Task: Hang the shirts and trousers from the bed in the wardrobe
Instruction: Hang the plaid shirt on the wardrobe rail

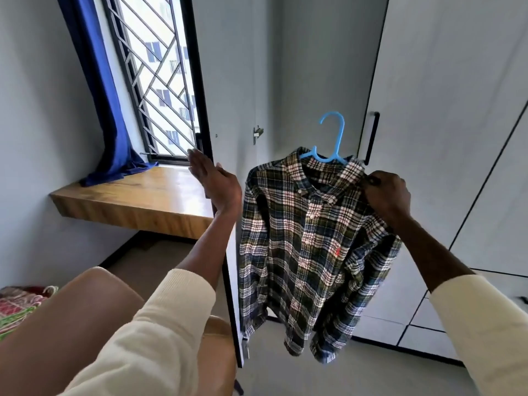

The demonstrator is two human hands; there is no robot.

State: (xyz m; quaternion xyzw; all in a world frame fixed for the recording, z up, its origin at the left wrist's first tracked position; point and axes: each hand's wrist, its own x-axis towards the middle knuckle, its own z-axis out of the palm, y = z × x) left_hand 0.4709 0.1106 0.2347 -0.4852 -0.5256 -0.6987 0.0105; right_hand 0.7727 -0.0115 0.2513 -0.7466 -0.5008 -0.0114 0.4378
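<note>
While my right grip [385, 192] pinches the plaid shirt [308, 247] on its blue hanger [333, 144] before the grey wardrobe [445, 110], my left grip [213, 181], fingers straight, touches the open door [225, 95] beside the wooden tabletop [137, 198] under the barred window [160, 81].

The plaid shirt [308, 247] hangs on a light-blue hanger [328, 144], buttoned up, green, navy and white checks with a small red logo on the chest. It dangles free in the air before the open wardrobe door [225, 138] (hook upright, tail slightly twisted), held at its shoulder seam.
</note>
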